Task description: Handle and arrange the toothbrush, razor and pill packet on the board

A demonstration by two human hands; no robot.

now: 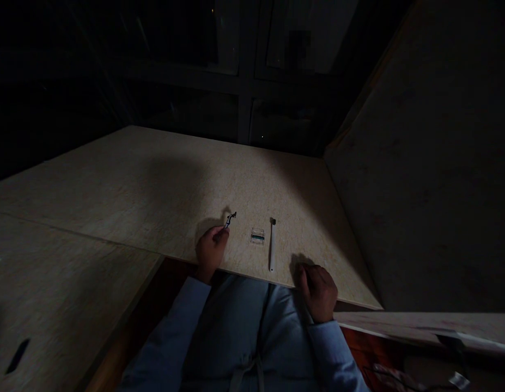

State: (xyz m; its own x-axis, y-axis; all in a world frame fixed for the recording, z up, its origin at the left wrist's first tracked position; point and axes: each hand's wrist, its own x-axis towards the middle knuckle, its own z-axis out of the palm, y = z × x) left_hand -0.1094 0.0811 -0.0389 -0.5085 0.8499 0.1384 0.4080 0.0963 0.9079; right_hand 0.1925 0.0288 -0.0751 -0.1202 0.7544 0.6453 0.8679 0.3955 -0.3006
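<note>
My left hand (212, 247) is closed around the lower part of a slim razor (230, 219), its bent neck and small head pointing up and away above the tabletop. To the right of that hand lies a small clear plastic case (257, 236) with a dark blue-green strip in it. Beside the case, a toothbrush (272, 247) with a white handle and a dark head lies lengthwise. Near the table's front edge my right hand (318, 288) rests with curled fingers, apart from the toothbrush; I see nothing in it.
The pale speckled tabletop (244, 185) ends just before my lap. A tall panel (419, 163) rises along the right side, and dark window frames (244, 109) stand behind. On the left surface lies a small dark strip (17, 356). Light is dim.
</note>
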